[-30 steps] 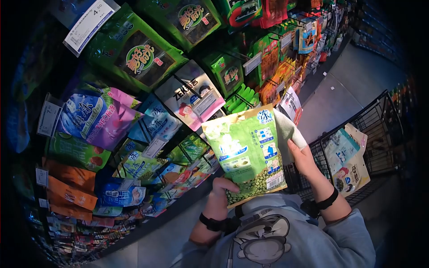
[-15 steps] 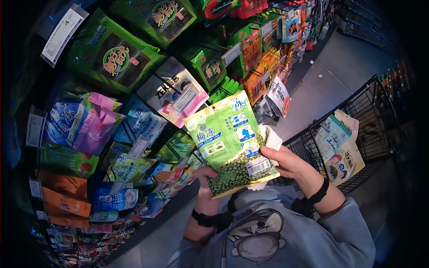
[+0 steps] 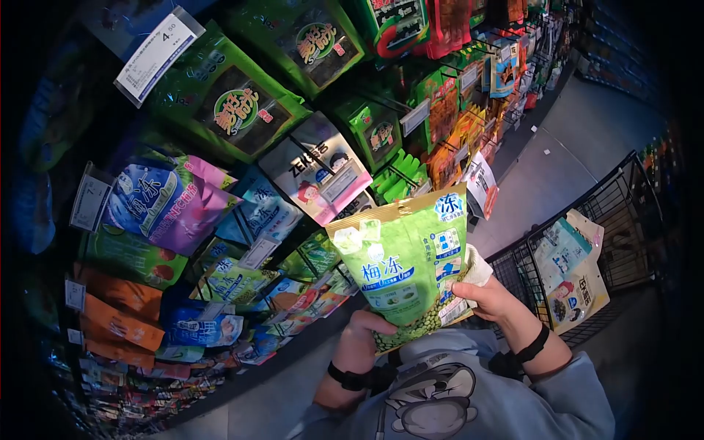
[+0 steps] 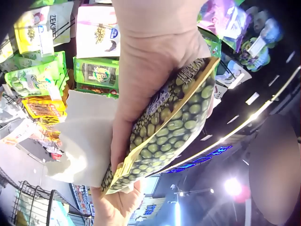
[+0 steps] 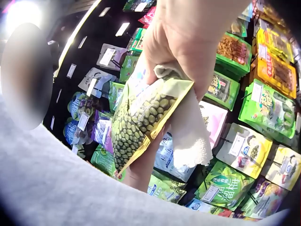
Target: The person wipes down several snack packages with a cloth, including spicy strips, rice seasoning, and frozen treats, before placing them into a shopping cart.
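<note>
A green and yellow snack bag (image 3: 400,271) printed with round green beans is held up in front of the grey shirt in the head view. The left hand (image 3: 361,339) grips its lower left corner, thumb on the printed face. At the lower right edge the right hand (image 3: 484,295) pinches the bag, and also holds a white cloth (image 3: 478,270) behind it. In the left wrist view the bag's edge (image 4: 160,136) runs along the left hand (image 4: 148,70). The right wrist view has the right hand (image 5: 181,47) over the bag (image 5: 141,113), the cloth (image 5: 188,132) hanging beside it.
Hanging snack packs (image 3: 235,110) with price tags (image 3: 158,55) fill the rack on the left. On the right stands a black wire shopping cart (image 3: 623,192) holding packets (image 3: 576,290). Grey floor (image 3: 539,158) lies between rack and cart.
Since half a second ago the bag has shifted rightward in the head view and its face has tilted, both hands still on it. Rack and cart have shifted in view.
</note>
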Motion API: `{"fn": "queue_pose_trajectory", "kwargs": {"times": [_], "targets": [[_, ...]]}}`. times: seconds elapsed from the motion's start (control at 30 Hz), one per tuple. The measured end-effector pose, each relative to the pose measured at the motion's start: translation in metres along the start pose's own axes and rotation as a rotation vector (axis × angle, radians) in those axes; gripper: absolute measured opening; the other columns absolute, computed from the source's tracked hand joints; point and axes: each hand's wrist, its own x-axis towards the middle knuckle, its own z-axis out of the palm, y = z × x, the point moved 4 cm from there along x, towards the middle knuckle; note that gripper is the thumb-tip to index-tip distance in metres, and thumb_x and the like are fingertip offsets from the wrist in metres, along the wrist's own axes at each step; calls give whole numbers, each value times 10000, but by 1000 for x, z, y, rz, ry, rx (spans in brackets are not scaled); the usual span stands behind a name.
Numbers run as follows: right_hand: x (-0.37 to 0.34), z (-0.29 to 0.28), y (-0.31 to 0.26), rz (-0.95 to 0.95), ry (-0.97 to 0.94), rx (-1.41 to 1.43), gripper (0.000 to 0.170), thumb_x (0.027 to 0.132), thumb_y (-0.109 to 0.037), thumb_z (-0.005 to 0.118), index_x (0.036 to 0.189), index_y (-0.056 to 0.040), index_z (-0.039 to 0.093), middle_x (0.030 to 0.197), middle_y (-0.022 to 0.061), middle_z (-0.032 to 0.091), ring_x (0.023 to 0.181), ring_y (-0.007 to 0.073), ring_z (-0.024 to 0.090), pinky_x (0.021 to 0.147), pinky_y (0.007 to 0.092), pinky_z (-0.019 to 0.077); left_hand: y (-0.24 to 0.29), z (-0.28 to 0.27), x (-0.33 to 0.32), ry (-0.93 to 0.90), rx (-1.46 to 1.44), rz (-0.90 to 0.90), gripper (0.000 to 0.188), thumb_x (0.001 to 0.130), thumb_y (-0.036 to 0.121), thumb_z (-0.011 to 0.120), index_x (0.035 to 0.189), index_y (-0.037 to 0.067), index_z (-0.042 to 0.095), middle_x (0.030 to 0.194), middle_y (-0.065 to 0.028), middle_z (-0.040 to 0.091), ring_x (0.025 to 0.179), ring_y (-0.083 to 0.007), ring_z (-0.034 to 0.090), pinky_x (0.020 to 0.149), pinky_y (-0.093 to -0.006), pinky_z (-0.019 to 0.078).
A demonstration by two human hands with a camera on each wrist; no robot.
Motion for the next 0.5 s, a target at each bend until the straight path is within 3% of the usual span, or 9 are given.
{"fn": "queue_pose_trajectory", "kwargs": {"times": [0.2,0.27,0.3,0.33,0.4,0.43,0.5], "targets": [[2,3,-10,-9,80,-8,638,814,-75,653,1352,-72,309,1258,90,503,1123,199,526,944,359,446,-10,5,-2,39,170,-119,770,563,76,538,1313,-30,398,1288,-164,495,1167,-292,489,1019,-336,354],[2,0,-17,-33,110,-46,606,847,-22,590,1376,-62,295,1304,90,467,1153,191,504,948,349,445,-14,-12,22,-61,137,151,755,622,19,581,1338,-25,344,1333,-147,441,1223,-250,431,998,-334,356],[3,-2,-20,-101,164,-89,552,855,-31,592,1351,-39,350,1256,82,509,1107,165,527,916,316,457,-8,-10,29,-136,151,341,739,670,31,614,1348,-9,320,1342,-135,411,1250,-238,389,997,-358,351],[3,-6,-19,-114,170,-95,552,855,-31,592,1351,-39,350,1256,82,509,1107,165,527,916,316,457,-11,-11,30,-151,153,340,739,670,31,614,1348,-9,320,1342,-135,411,1250,-238,389,997,-358,351],[2,-17,-19,-209,337,-345,499,861,-55,605,1318,-21,407,1193,75,553,1050,145,549,888,293,459,-1,-26,15,385,760,618,766,650,-11,630,1354,0,327,1361,-163,393,1229,-278,412,989,-353,352],[3,-14,-20,-283,406,-343,427,859,-72,624,1252,-11,468,1086,63,598,968,113,566,840,271,463,-1,-22,15,377,762,625,766,650,-11,630,1354,0,327,1361,-163,393,1229,-278,412,989,-353,352],[3,-12,-17,-351,417,-477,411,854,-72,632,1229,-13,476,1052,57,603,944,104,567,824,264,462,1,24,3,128,1090,793,835,651,32,709,1376,16,295,1381,-175,353,1271,-291,359,1021,-350,313]]}}
